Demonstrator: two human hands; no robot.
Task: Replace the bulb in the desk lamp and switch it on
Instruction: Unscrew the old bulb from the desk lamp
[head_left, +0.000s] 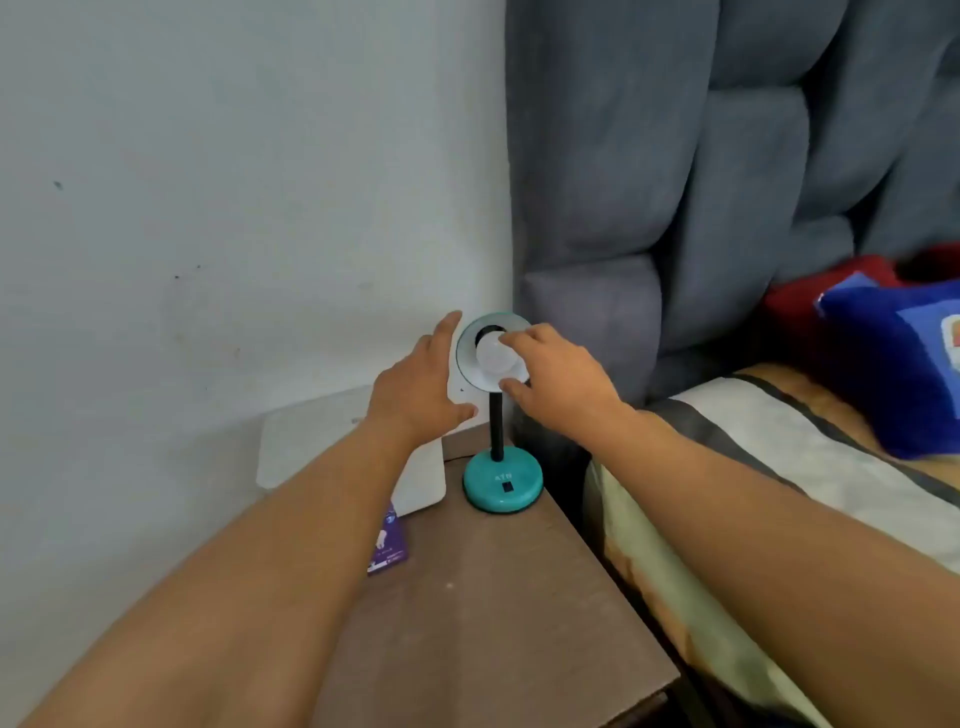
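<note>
The right hand (558, 374) is pinching the white bulb (493, 356) at the shade's (467, 338) mouth — likely turning it in the socket. The left hand (421, 384) is resting spread wide and flat, holding nothing, beside the shade — seemingly bracing the teal lamp (503, 480) on the nightstand (493, 597).

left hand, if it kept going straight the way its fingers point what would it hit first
Probably the lamp shade: the left hand points up and away, its fingertips already at the shade's left rim. If it slips past, the white wall comes next; depth is hard to judge.
</note>
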